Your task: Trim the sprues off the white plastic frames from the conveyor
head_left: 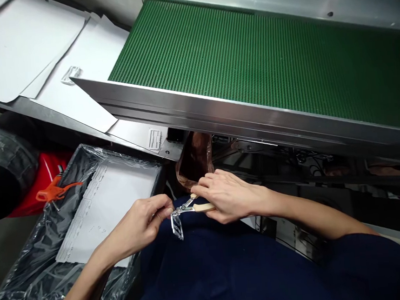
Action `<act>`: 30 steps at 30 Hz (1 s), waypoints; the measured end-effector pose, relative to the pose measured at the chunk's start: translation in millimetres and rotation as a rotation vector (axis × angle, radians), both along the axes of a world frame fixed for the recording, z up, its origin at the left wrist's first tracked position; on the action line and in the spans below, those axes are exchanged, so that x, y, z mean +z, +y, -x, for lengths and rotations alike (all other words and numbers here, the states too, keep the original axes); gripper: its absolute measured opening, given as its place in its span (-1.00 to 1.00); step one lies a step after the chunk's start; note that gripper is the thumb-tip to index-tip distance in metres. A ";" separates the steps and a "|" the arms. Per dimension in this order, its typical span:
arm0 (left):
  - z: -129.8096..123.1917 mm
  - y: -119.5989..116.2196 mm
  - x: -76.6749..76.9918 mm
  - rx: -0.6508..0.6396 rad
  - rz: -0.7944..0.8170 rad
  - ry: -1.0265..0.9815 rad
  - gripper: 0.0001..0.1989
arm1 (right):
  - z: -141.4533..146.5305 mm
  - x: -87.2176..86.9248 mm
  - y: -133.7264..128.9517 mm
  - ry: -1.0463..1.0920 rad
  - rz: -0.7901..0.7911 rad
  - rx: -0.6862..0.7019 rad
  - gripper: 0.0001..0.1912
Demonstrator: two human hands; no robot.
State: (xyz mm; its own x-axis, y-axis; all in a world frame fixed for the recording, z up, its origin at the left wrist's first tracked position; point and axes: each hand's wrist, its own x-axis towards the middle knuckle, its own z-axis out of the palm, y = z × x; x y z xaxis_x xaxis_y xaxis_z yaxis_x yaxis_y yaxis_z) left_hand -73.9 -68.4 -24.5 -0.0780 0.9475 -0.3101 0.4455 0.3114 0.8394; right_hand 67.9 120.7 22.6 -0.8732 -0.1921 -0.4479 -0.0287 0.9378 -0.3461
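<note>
The left hand [138,225] is closed in a pinch on the upper end of a small clear plastic piece [177,225], which hangs just above the front of a navy garment [211,275]. The right hand [230,195] is closed around the cream handles of a pair of small snips [201,207]. The steel tips reach the top edge of the piece; whether the blades stand open or closed cannot be determined from this view.

**Hazards:** The left fingers lie just beside the snip tips, so a blade slip could nick them. A loose pinch on the smooth plastic could let the piece twist, giving an uneven cut, or drop it onto the dark fabric, where clear material is hard to see.

**Surroundings:** Left of the hands is a bin with a clear plastic liner [28,288] and a white sheet [109,209] inside. Behind the hands runs a green conveyor belt [248,61] with a stainless steel side rail [218,115]. Loose edge contact could snag or tear the liner.
</note>
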 end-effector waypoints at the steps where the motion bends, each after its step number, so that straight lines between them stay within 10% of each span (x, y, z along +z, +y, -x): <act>1: 0.1 0.2 0.1 -0.004 -0.001 0.000 -0.83 | 0.4 0.1 -0.2 0.005 0.000 0.006 -0.65; 17: -6.0 0.2 -6.6 0.069 0.008 -0.069 -0.79 | 21.4 10.0 4.0 -0.056 0.003 0.058 -0.88; 30: -60.6 4.7 -55.3 0.676 0.014 -1.077 -0.71 | -28.6 -34.4 16.2 -0.036 0.087 -0.489 -0.81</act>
